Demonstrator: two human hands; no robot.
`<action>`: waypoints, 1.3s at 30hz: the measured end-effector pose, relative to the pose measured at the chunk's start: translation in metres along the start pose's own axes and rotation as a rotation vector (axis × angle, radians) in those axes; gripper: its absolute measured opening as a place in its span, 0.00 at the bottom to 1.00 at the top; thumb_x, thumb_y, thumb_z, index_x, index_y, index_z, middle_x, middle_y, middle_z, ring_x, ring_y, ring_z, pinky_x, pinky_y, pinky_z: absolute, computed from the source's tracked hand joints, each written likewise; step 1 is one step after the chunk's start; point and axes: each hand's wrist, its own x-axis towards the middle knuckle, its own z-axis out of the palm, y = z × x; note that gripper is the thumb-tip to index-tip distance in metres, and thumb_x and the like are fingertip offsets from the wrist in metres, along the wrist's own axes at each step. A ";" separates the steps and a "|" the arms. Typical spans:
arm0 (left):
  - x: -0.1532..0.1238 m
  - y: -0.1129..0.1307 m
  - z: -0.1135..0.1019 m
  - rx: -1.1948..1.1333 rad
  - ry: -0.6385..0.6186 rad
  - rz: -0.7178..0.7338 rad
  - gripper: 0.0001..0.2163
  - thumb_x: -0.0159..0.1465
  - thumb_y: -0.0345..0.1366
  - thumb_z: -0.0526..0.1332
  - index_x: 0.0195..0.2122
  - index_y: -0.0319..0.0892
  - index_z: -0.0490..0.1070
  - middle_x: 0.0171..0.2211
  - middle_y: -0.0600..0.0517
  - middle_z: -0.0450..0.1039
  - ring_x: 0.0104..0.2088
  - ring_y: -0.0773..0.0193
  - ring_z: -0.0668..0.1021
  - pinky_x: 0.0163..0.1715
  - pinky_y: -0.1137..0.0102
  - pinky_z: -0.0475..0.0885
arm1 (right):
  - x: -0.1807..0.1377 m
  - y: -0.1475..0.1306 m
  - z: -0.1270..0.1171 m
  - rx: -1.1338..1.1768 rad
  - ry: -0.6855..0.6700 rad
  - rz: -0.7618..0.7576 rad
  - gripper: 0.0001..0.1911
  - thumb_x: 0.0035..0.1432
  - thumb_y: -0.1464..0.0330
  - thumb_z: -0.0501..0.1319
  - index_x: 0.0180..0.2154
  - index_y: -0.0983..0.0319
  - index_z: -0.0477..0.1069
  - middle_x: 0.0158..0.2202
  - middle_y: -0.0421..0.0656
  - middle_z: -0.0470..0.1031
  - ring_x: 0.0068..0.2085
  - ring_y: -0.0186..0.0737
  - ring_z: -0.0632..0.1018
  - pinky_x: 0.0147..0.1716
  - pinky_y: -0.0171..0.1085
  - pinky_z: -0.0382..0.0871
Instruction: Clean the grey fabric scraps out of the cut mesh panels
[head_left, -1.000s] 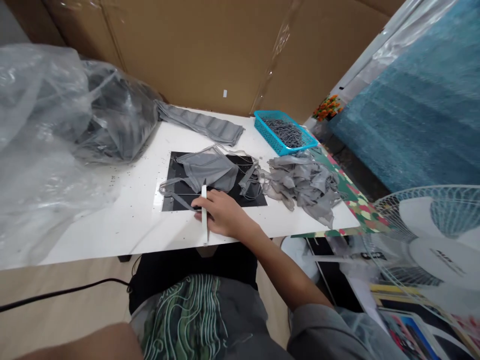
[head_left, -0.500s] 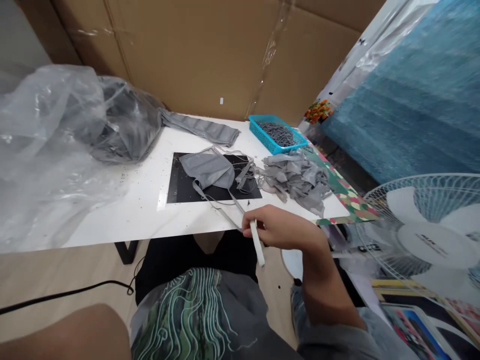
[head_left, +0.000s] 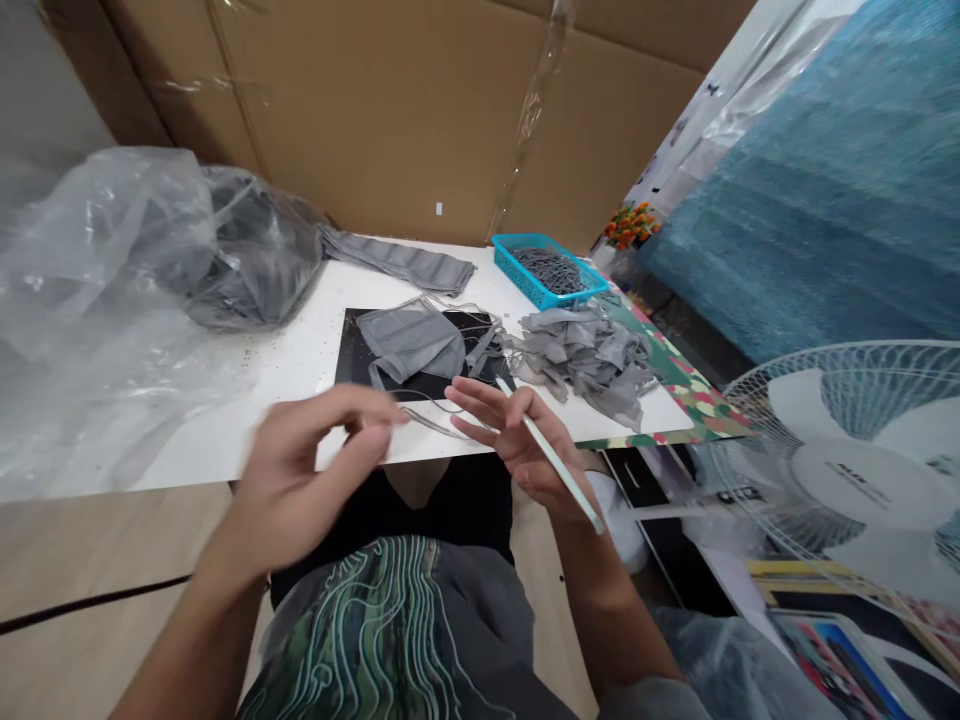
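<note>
My left hand (head_left: pixel 307 475) is raised in front of the table edge, thumb and forefinger pinched on the end of a thin grey strap (head_left: pixel 439 425). The strap leads back to a grey fabric mask (head_left: pixel 411 340) lying on a black mat (head_left: pixel 351 365). My right hand (head_left: pixel 510 440) is just right of the strap with its fingers stretched towards the left hand. It holds a slim white stick tool (head_left: pixel 564 474) that points down and to the right.
A white table (head_left: pixel 255 420) carries a heap of grey masks (head_left: pixel 585 358), a blue basket (head_left: pixel 551 268) of dark pieces, a folded grey strip (head_left: pixel 405 262) and a big clear plastic bag (head_left: pixel 112 300). Cardboard stands behind. A white fan (head_left: pixel 847 450) stands at the right.
My right hand left the mat with the white tool and drew the strap towards me off the table edge. My left hand came up into view and pinched the strap.
</note>
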 end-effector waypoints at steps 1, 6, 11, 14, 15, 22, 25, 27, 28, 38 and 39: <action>0.007 -0.008 0.012 0.021 -0.007 0.015 0.12 0.74 0.42 0.55 0.50 0.51 0.76 0.48 0.49 0.79 0.46 0.54 0.80 0.46 0.56 0.78 | 0.001 0.008 0.001 0.018 0.020 0.019 0.29 0.48 0.48 0.72 0.36 0.54 0.57 0.69 0.52 0.66 0.70 0.57 0.68 0.64 0.62 0.65; 0.026 -0.060 0.066 0.370 -0.149 0.113 0.15 0.72 0.38 0.54 0.50 0.39 0.76 0.56 0.36 0.75 0.56 0.42 0.75 0.53 0.46 0.71 | -0.005 0.035 -0.002 0.119 0.131 -0.011 0.30 0.48 0.49 0.73 0.38 0.54 0.57 0.72 0.52 0.61 0.73 0.56 0.63 0.67 0.62 0.60; 0.020 -0.057 0.070 0.323 -0.168 0.170 0.14 0.75 0.33 0.49 0.41 0.42 0.75 0.40 0.45 0.77 0.43 0.53 0.77 0.47 0.55 0.70 | -0.014 0.048 -0.007 0.116 0.293 -0.024 0.23 0.50 0.57 0.70 0.37 0.54 0.56 0.73 0.50 0.60 0.73 0.54 0.63 0.67 0.63 0.59; 0.008 -0.032 0.065 0.216 -0.205 0.236 0.13 0.76 0.32 0.49 0.41 0.42 0.73 0.38 0.48 0.76 0.41 0.56 0.76 0.46 0.57 0.70 | -0.017 0.049 -0.006 0.051 0.363 -0.016 0.19 0.53 0.64 0.66 0.36 0.54 0.55 0.73 0.46 0.60 0.74 0.50 0.62 0.69 0.62 0.59; 0.002 -0.024 0.062 0.184 -0.229 0.248 0.13 0.76 0.32 0.49 0.41 0.42 0.73 0.36 0.48 0.76 0.39 0.57 0.76 0.44 0.57 0.70 | -0.017 0.047 -0.006 0.013 0.377 -0.016 0.17 0.54 0.65 0.65 0.36 0.54 0.54 0.73 0.45 0.60 0.74 0.48 0.61 0.69 0.61 0.59; -0.038 0.012 0.025 -0.109 -0.349 0.113 0.14 0.75 0.37 0.56 0.59 0.55 0.74 0.54 0.52 0.80 0.54 0.57 0.81 0.53 0.59 0.80 | -0.009 0.045 -0.001 -0.591 0.331 0.085 0.05 0.67 0.65 0.57 0.40 0.55 0.60 0.68 0.54 0.68 0.68 0.49 0.71 0.66 0.56 0.62; -0.031 0.006 0.013 -0.145 -0.365 0.090 0.17 0.75 0.39 0.55 0.62 0.61 0.72 0.60 0.56 0.77 0.60 0.57 0.78 0.61 0.58 0.76 | -0.003 0.060 0.007 -0.853 0.336 0.118 0.07 0.63 0.64 0.60 0.40 0.57 0.62 0.56 0.56 0.77 0.58 0.55 0.77 0.57 0.55 0.68; -0.015 -0.008 0.017 -0.128 -0.281 0.040 0.15 0.75 0.41 0.55 0.59 0.57 0.75 0.58 0.54 0.78 0.58 0.56 0.79 0.61 0.58 0.75 | -0.001 0.069 0.012 -0.930 0.344 0.098 0.05 0.62 0.66 0.58 0.38 0.57 0.62 0.47 0.52 0.79 0.50 0.53 0.78 0.51 0.51 0.71; -0.004 -0.019 0.023 -0.084 -0.202 -0.019 0.14 0.75 0.43 0.55 0.56 0.54 0.76 0.56 0.52 0.79 0.57 0.54 0.80 0.60 0.57 0.75 | -0.002 0.071 0.013 -0.927 0.347 0.092 0.03 0.62 0.67 0.57 0.38 0.57 0.63 0.42 0.49 0.79 0.45 0.51 0.79 0.47 0.48 0.72; 0.108 -0.120 0.064 0.351 0.059 -0.462 0.28 0.63 0.47 0.62 0.60 0.33 0.67 0.61 0.26 0.65 0.63 0.26 0.65 0.60 0.36 0.62 | -0.046 0.010 -0.016 -0.984 0.125 0.466 0.05 0.59 0.72 0.58 0.33 0.56 0.64 0.27 0.37 0.73 0.28 0.40 0.73 0.29 0.37 0.63; 0.120 -0.128 0.060 0.350 0.045 -0.477 0.27 0.61 0.46 0.64 0.57 0.34 0.70 0.59 0.27 0.67 0.63 0.26 0.65 0.60 0.37 0.62 | -0.048 0.004 -0.020 -1.008 0.101 0.494 0.04 0.61 0.70 0.58 0.33 0.56 0.65 0.27 0.38 0.73 0.28 0.41 0.73 0.29 0.37 0.63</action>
